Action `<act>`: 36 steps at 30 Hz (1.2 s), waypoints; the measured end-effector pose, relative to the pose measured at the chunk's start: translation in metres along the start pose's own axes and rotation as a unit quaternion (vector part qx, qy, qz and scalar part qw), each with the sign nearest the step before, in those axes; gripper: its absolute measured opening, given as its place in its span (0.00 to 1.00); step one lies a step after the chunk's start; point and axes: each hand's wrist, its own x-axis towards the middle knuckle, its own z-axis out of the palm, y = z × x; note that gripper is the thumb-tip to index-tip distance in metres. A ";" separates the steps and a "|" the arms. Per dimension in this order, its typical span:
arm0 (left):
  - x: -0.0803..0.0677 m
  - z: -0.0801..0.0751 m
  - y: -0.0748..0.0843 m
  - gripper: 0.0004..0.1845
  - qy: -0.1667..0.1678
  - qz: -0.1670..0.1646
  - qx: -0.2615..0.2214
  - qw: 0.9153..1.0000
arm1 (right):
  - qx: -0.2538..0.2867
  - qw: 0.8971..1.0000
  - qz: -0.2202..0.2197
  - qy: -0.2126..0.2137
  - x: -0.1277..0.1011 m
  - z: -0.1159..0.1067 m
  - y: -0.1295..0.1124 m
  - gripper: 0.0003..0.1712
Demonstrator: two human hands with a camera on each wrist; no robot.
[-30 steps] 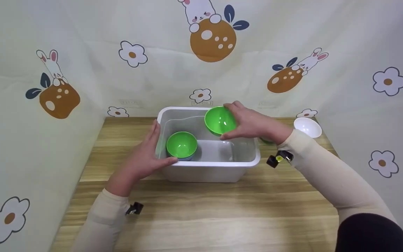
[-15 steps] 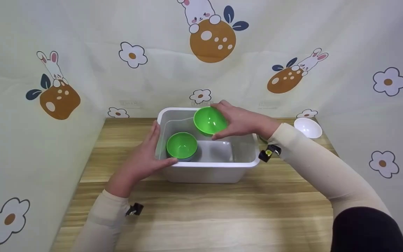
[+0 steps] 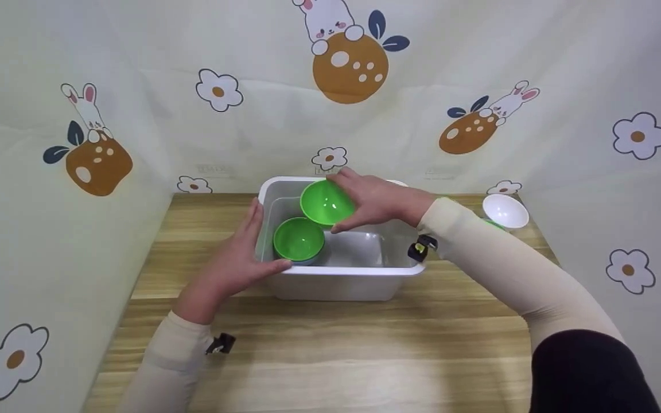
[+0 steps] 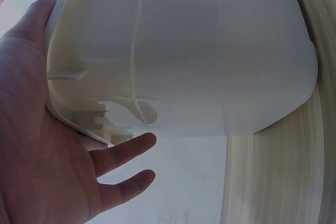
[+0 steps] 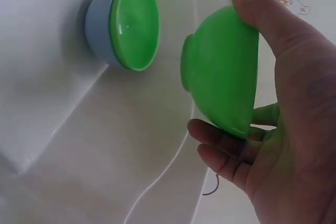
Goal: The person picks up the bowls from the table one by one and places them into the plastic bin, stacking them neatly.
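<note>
A white plastic bin [image 3: 353, 271] stands on the wooden table [image 3: 330, 355]. Inside it at the left, a green bowl [image 3: 298, 239] sits nested in a blue bowl [image 5: 97, 27]. My right hand [image 3: 365, 201] grips a second green bowl [image 3: 326, 203] by its rim and base. It holds this bowl tilted above the bin, just behind and right of the nested pair. The wrist view shows that bowl [image 5: 223, 74] between thumb and fingers of the right hand [image 5: 283, 129]. My left hand [image 3: 238, 258] lies flat against the bin's left wall [image 4: 199, 51], thumb on the front rim.
A white bowl [image 3: 505, 211] stands at the table's far right corner, with something green [image 3: 494, 225] partly hidden beside it. Printed cloth walls close in the table at the back and on both sides. Bare wood stretches in front of the bin.
My right hand has carried the tilted green bowl leftward over the bin, nearer the nested bowls. The left hand and the bin have stayed put.
</note>
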 end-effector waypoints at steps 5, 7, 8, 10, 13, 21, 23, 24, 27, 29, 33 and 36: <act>-0.001 0.000 -0.002 0.75 0.001 -0.001 0.011 1.000 | -0.045 0.999 -0.022 -0.007 0.010 0.008 -0.001 0.69; -0.001 0.000 -0.002 0.74 0.002 -0.003 0.017 1.000 | -0.055 0.998 -0.028 -0.011 0.013 0.011 -0.002 0.69; -0.001 0.001 -0.002 0.74 0.003 -0.002 0.019 1.000 | -0.059 0.998 -0.031 -0.013 0.015 0.012 -0.002 0.68; -0.001 0.001 -0.001 0.74 0.004 -0.003 0.023 1.000 | -0.061 0.997 -0.037 -0.013 0.018 0.014 -0.003 0.67; -0.001 0.001 0.000 0.74 0.005 -0.004 0.021 1.000 | -0.058 0.997 -0.049 -0.011 0.023 0.016 -0.003 0.65; -0.002 -0.001 0.000 0.76 0.001 -0.011 0.009 1.000 | -0.072 0.995 -0.072 -0.020 0.036 0.027 -0.002 0.65; -0.002 -0.001 0.000 0.76 -0.001 -0.013 0.010 1.000 | -0.078 0.994 -0.077 -0.023 0.038 0.030 -0.003 0.65; -0.002 -0.001 0.000 0.76 -0.002 -0.014 0.010 1.000 | -0.081 0.993 -0.079 -0.024 0.040 0.032 -0.003 0.66; -0.002 -0.001 0.000 0.75 -0.002 -0.012 0.010 1.000 | -0.087 0.992 -0.082 -0.031 0.043 0.038 -0.005 0.67; -0.003 -0.001 0.000 0.75 -0.002 -0.010 0.008 1.000 | -0.093 0.991 -0.085 -0.037 0.045 0.042 -0.006 0.68; -0.004 -0.001 0.000 0.76 -0.001 -0.007 0.004 1.000 | -0.115 0.988 -0.091 -0.045 0.048 0.052 -0.007 0.68; -0.004 -0.002 0.000 0.76 0.000 -0.007 0.002 1.000 | -0.126 0.986 -0.094 -0.050 0.051 0.059 -0.008 0.68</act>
